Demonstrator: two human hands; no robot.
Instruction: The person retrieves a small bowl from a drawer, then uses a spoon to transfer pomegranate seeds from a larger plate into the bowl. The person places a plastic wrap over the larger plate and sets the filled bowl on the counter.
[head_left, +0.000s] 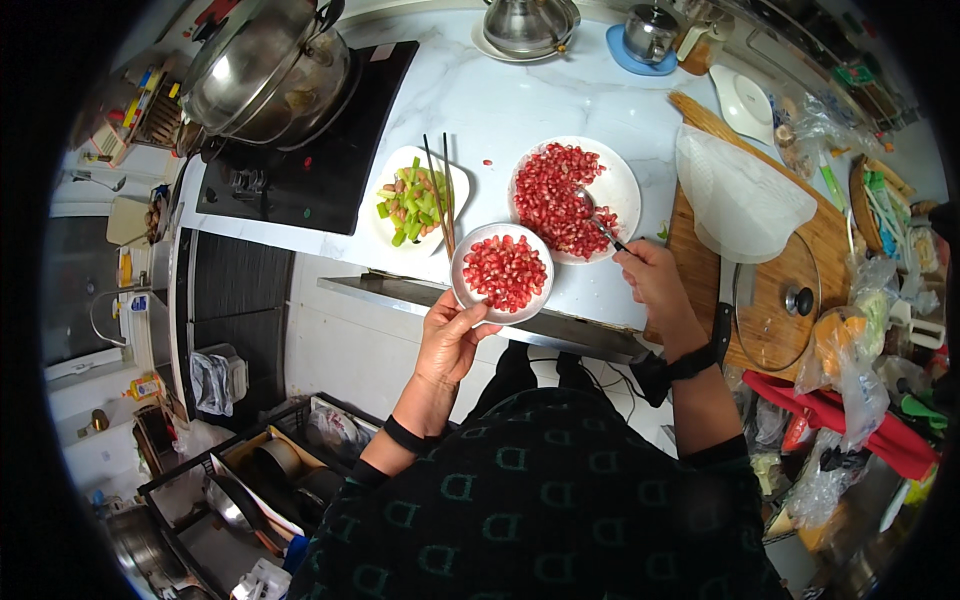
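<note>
My left hand (452, 336) grips the near rim of a small white bowl (458, 256) that holds red pomegranate seeds (504, 273). The bowl is at the front edge of the countertop. In my right hand (651, 276) is the dark handle of a metal spoon (606, 232). The spoon's head rests among more pomegranate seeds (553, 187) on a round white plate (622, 187). Seeds cover the plate's left and lower part, while its right side shows bare. Left of the plate, chopped celery with peanuts (411, 204) fills a white square dish (389, 166). Chopsticks (437, 187) lie across that dish's right side.
A large steel pot (270, 90) stands on the black cooktop (292, 187) at left. A steel kettle (527, 28) is at the back. On the right, a wooden cutting board (795, 217) bears a white cloth (739, 195), a glass lid (772, 307) and a black-handled knife (722, 330).
</note>
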